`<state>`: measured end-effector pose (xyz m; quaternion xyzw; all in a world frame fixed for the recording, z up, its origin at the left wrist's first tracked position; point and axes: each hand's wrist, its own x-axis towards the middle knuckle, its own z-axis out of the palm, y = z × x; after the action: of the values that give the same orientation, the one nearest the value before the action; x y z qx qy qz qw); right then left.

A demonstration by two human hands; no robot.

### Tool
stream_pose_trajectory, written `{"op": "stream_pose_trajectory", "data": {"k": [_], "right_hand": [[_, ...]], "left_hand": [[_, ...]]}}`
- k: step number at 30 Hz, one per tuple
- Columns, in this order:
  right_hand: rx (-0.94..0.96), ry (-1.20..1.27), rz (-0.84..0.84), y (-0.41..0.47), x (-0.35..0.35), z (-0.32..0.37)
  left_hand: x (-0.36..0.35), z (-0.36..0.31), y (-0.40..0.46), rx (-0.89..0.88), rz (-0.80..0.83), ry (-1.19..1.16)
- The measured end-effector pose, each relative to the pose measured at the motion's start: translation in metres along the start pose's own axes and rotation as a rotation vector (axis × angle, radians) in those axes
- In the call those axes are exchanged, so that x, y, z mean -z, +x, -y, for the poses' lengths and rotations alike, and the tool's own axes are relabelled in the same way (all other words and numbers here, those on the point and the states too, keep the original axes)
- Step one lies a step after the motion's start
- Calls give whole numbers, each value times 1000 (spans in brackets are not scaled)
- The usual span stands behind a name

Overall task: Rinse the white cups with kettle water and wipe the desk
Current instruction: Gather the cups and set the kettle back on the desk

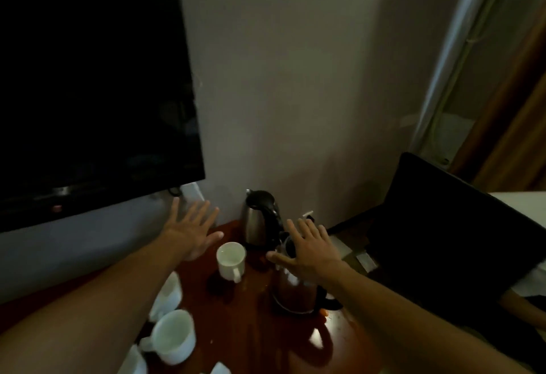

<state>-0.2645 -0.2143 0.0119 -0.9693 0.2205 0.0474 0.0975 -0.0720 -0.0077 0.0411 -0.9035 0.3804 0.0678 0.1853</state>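
An upright white cup [231, 260] stands near the middle of the frame on the dark red-brown surface [254, 338], its handle turned toward the camera. More white cups sit toward the lower left: a second cup [174, 335] lies beside the left forearm, with a third cup [168, 294] just above it and partly hidden by the arm. White edges of other cups show at the bottom edge, blurred and cut off.

Just right of the upright cup stands a steel kettle [295, 294], its top covered by the right hand. A second kettle [261, 217] with a black lid and handle stands behind it, close to the wall in the centre of the frame.

The left hand [192, 231] hovers left of the upright cup, palm down, fingers straight and spread; this grip is open and holds nothing. The right hand [307, 251] is likewise flat with fingers spread above the near kettle; whether it touches the lid cannot be told. Its grip is open too.

A dark television [88, 93] fills the upper left. A black chair back [443, 226] sits at the right, with a curtain [511, 107] in the upper right.
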Motion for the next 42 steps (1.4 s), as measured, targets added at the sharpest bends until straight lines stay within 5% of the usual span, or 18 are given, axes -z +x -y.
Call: {"op": "stream_pose_trajectory", "data": {"k": [12, 22, 31, 42], "right_hand": [[411, -69, -3, -2, -21, 303], [684, -138, 23, -63, -86, 519], [781, -194, 101, -96, -162, 611], [850, -217, 92, -83, -248, 628]], "left_hand": [[-100, 224, -214, 425, 14, -231], [-199, 328, -372, 620, 53, -249], [-305, 355, -452, 778, 101, -379], [-382, 291, -438, 878, 98, -617]]}}
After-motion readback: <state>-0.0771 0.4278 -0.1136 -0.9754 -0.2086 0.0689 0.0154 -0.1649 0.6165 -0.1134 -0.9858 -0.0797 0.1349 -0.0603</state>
